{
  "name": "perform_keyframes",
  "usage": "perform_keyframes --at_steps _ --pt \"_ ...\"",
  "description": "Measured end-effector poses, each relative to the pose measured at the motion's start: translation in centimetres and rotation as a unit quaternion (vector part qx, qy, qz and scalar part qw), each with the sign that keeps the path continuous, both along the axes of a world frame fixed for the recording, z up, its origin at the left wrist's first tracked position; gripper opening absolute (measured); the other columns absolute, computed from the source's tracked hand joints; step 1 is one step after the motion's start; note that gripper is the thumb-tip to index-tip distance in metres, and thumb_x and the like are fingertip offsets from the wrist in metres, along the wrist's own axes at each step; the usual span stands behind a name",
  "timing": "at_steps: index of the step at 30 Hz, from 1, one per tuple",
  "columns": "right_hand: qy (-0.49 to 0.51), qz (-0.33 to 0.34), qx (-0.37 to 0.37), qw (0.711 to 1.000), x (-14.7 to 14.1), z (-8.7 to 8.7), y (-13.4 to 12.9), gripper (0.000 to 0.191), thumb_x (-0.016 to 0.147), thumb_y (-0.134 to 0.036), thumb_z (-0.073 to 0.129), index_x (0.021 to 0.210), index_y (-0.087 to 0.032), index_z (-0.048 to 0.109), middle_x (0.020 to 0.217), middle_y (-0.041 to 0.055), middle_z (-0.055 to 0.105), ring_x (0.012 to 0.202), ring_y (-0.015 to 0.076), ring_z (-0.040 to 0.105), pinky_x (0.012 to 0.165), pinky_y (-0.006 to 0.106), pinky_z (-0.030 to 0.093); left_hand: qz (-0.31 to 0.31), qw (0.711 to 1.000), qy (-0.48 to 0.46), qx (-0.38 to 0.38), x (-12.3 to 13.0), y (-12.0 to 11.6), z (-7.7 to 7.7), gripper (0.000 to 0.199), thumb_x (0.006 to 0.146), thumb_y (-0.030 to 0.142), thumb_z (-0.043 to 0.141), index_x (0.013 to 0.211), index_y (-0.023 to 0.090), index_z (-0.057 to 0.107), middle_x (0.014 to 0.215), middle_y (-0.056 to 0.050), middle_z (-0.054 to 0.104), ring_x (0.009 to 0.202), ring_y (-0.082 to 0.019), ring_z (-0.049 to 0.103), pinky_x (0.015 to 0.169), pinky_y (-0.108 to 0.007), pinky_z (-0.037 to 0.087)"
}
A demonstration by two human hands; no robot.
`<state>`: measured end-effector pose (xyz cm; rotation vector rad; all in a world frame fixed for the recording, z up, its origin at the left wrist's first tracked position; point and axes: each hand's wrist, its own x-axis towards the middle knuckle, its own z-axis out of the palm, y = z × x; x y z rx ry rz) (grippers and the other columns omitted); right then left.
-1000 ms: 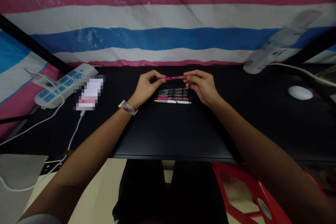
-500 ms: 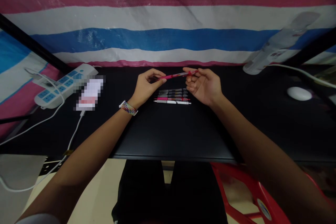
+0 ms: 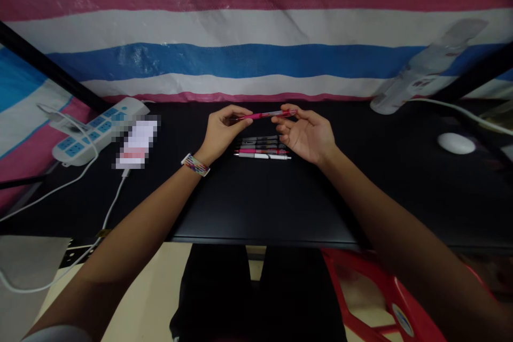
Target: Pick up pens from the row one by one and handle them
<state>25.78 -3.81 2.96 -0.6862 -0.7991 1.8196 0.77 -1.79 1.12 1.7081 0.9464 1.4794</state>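
A pink pen [image 3: 267,114] with a clear barrel is held nearly level above the desk, between my two hands. My left hand [image 3: 225,127] pinches its left end between thumb and fingers. At the right end, the thumb and index finger of my right hand [image 3: 310,132] close on the pen, while the other fingers are loosely curled. Below lies a row of several pens side by side: dark ones [image 3: 260,142] at the back, a pink pen [image 3: 256,150] before them, and a white pen [image 3: 262,156] nearest me. My right fingers hide part of the dark pens' right ends.
On the black desk [image 3: 264,203], a white power strip [image 3: 74,147] and a blurred-out phone [image 3: 138,143] on a cable lie left. A white mouse [image 3: 457,143] and a clear bottle [image 3: 417,83] stand right. Striped sheeting [image 3: 248,59] hangs behind. A red stool [image 3: 360,278] is below.
My right hand has shifted slightly left, and the pen's right end has come slightly left and down with it. My left hand stays almost in place. The row of pens is unchanged.
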Motion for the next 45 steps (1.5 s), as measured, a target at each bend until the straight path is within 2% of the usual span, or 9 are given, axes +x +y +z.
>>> perform_keyframes --at_steps 6,11,17,22,30,34,40,45 --pt "0.027 0.003 -0.011 1.0 -0.5 -0.1 -0.1 0.029 0.096 -0.04 0.062 0.12 -0.025 0.069 0.106 0.0087 0.082 0.083 0.021 0.073 0.067 0.031 0.068 0.005 1.0 -0.02 -0.02 -0.1 0.2 -0.1 0.035 0.082 0.048 0.098 0.102 0.023 0.086 0.108 -0.006 0.086 0.102 -0.023 0.079 0.097 -0.039 0.063" --pt "0.027 -0.033 -0.006 0.999 -0.8 -0.3 -0.3 0.026 0.092 -0.043 0.068 0.111 -0.026 0.071 0.102 0.009 0.08 0.086 0.0219 0.073 0.074 0.034 0.068 0.014 0.999 -0.006 -0.042 0.2 -0.1 -0.2 0.035 0.081 0.049 0.098 0.101 0.023 0.087 0.105 -0.007 0.086 0.098 -0.023 0.079 0.095 -0.039 0.062" --pt "0.009 -0.028 -0.007 1.0 -1.0 0.1 -0.7 0.041 0.093 -0.051 0.067 0.123 -0.025 0.074 0.103 0.0096 0.08 0.089 0.0248 0.073 0.077 0.039 0.068 0.01 0.999 -0.007 -0.035 0.4 -0.2 -0.2 0.035 0.083 0.051 0.097 0.102 0.024 0.086 0.103 -0.005 0.085 0.096 -0.021 0.077 0.093 -0.039 0.061" --pt "0.017 -0.024 -0.003 1.0 -1.0 -0.1 -0.6 0.034 0.094 -0.047 0.068 0.119 -0.024 0.072 0.1 0.0079 0.079 0.087 0.0229 0.072 0.075 0.036 0.068 0.011 0.999 -0.002 -0.033 0.3 -0.2 0.0 0.036 0.082 0.052 0.098 0.102 0.025 0.087 0.104 -0.004 0.085 0.098 -0.022 0.077 0.095 -0.04 0.061" --pt "0.033 -0.036 0.005 0.999 -1.5 -0.3 -0.7 0.031 0.095 -0.046 0.068 0.117 -0.026 0.072 0.094 0.0062 0.076 0.087 0.0229 0.071 0.076 0.037 0.068 0.004 0.999 -0.019 -0.028 0.4 -0.2 -0.1 0.03 0.082 0.046 0.098 0.103 0.026 0.088 0.107 -0.004 0.086 0.099 -0.022 0.078 0.096 -0.04 0.062" --pt "0.043 -0.04 -0.01 0.998 -1.6 -0.2 -0.9 0.039 0.094 -0.052 0.066 0.122 -0.024 0.074 0.098 0.0084 0.077 0.091 0.0244 0.073 0.078 0.038 0.068 0.01 0.999 -0.022 -0.025 0.4 -0.2 -0.2 0.028 0.082 0.043 0.098 0.103 0.026 0.089 0.106 -0.004 0.086 0.099 -0.022 0.078 0.096 -0.04 0.062" --pt "0.079 -0.063 -0.031 0.994 -2.0 -0.5 -0.9 0.035 0.09 -0.041 0.07 0.121 -0.024 0.074 0.101 0.0087 0.078 0.1 0.0251 0.074 0.086 0.04 0.07 0.013 0.998 -0.035 -0.053 0.5 -0.1 -0.4 0.026 0.083 0.042 0.097 0.103 0.027 0.089 0.111 -0.005 0.087 0.103 -0.022 0.079 0.098 -0.04 0.063" --pt "0.068 -0.06 -0.019 0.996 -2.1 -0.4 -1.0 0.035 0.091 -0.043 0.068 0.121 -0.025 0.073 0.104 0.0095 0.077 0.109 0.0275 0.074 0.092 0.043 0.07 0.01 0.997 -0.051 -0.057 0.5 0.0 -0.4 0.023 0.084 0.037 0.097 0.103 0.027 0.089 0.11 -0.005 0.087 0.102 -0.021 0.08 0.098 -0.039 0.064"
